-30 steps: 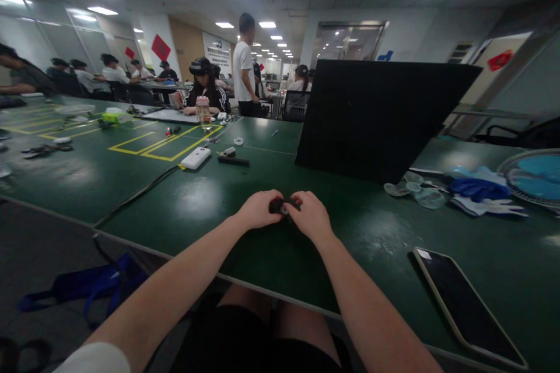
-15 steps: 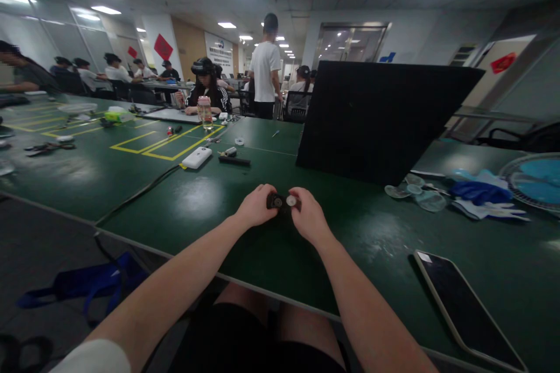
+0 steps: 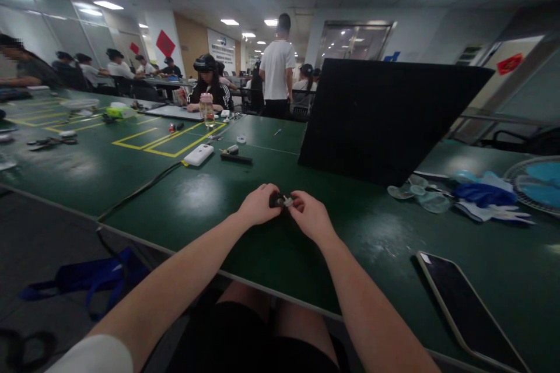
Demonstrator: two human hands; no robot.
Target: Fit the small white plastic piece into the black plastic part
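Observation:
My left hand [image 3: 259,205] is closed round a small black part [image 3: 275,200] with a grey round face, held a little above the green table [image 3: 280,262]. Between the thumb and fingers of my right hand [image 3: 311,215] is a small whitish piece [image 3: 288,201], too small to name. This piece sits right beside the black part; whether they touch I cannot tell. Both hands are together over the middle of the table, and the fingers hide much of what they hold.
A large black panel [image 3: 389,122] stands beyond my right hand. To the right lie a phone [image 3: 468,303], gloves [image 3: 485,198] and clear fan blades [image 3: 431,201]. A white power bank [image 3: 198,155] and a black bar [image 3: 236,158] lie front left. A person [image 3: 210,87] sits opposite.
My right hand has turned the whitish piece from showing its round face to a side view and brought it closer to the black part. Behind, the standing person has shifted slightly right.

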